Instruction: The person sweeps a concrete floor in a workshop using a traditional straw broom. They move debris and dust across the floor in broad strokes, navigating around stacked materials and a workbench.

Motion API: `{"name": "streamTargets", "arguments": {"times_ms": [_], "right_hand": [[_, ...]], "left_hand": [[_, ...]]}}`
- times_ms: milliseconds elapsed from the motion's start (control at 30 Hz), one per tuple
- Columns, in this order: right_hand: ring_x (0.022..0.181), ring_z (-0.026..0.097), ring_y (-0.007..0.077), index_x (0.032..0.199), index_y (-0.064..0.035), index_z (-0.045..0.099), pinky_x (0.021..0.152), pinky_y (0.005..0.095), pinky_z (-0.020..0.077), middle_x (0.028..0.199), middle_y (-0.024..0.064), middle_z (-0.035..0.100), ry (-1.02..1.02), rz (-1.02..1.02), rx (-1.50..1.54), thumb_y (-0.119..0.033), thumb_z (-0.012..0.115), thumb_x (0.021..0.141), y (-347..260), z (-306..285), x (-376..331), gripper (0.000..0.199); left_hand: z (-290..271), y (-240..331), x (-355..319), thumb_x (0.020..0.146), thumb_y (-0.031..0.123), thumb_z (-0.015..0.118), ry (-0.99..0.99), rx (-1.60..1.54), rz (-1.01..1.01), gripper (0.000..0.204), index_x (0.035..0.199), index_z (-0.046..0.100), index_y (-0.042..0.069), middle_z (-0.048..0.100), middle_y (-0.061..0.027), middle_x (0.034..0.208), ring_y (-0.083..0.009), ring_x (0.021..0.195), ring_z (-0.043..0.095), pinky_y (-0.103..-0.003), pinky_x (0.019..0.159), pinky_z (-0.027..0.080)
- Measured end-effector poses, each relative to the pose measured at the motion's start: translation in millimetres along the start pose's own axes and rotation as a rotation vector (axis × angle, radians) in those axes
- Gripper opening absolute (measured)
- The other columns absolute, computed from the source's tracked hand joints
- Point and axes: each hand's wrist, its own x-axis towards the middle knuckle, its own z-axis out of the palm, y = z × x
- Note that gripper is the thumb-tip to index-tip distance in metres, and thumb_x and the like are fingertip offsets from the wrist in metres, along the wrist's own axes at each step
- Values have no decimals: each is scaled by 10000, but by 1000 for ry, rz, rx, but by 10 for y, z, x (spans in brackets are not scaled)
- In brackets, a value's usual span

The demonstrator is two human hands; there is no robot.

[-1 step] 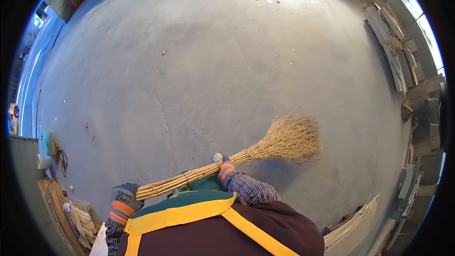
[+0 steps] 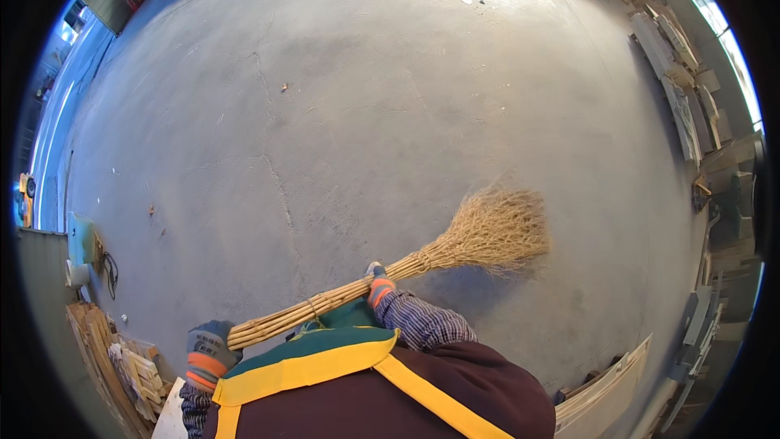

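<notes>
A long twig broom lies slantwise in front of my body, its bound stick handle at the lower left and its bushy straw-coloured head to the right, over the concrete floor. My left hand, in a grey glove with an orange cuff band, is closed around the handle's butt end. Further up the shaft, below the tied neck, my right hand grips it in a similar glove. Most of the right hand's fingers are hidden behind the shaft. Whether the bristles touch the floor is hard to tell.
Small scraps of debris lie on the far floor, with a brown bit nearer. Stacked boards line the right wall. Wood pieces are at the lower left, beneath a pale green box. A panel leans at the lower right.
The broom's head has shifted slightly away from me, while its butt end has dropped slightly to the left. Both hands keep their hold.
</notes>
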Motion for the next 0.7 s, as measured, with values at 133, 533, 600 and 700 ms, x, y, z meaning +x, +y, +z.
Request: {"name": "streamTargets", "arguments": {"times_ms": [133, 533, 600, 700], "right_hand": [[1024, 562, 269, 1265, -120, 516, 815, 447, 456, 1203, 111, 566, -91, 285, 1200, -667, 369, 825, -866, -174, 336, 718], [823, 615, 286, 1105, 2, 578, 700, 418, 470, 964, 162, 632, 160, 41, 1594, -400, 730, 703, -1543, -977, 50, 588], [851, 620, 302, 1119, 16, 563, 728, 422, 479, 984, 182, 627, 231, 77, 1539, -412, 737, 695, -1500, -1152, -211, 627], [731, 597, 264, 1063, 11, 594, 619, 418, 452, 942, 159, 634, 339, 160, 1550, -323, 699, 713, -1491, -1296, -513, 495]], "left_hand": [[333, -174, -684, 617, 293, 726, 187, -45, -178, 264, 826, 661, 145, 646, -87, 748, -284, 694, 621, -384, 637, 491], [2168, -472, -1442, 728, 417, 661, -8, -481, -611, 341, 980, 679, 188, 677, -105, 898, -285, 839, 649, -387, 696, 510], [2510, -598, -1448, 740, 402, 652, 124, -565, -528, 324, 983, 678, 189, 677, -104, 898, -285, 840, 648, -386, 701, 510], [2682, -743, -1282, 758, 381, 639, 277, -629, -406, 299, 986, 676, 191, 675, -103, 898, -286, 841, 647, -386, 709, 508]]}}
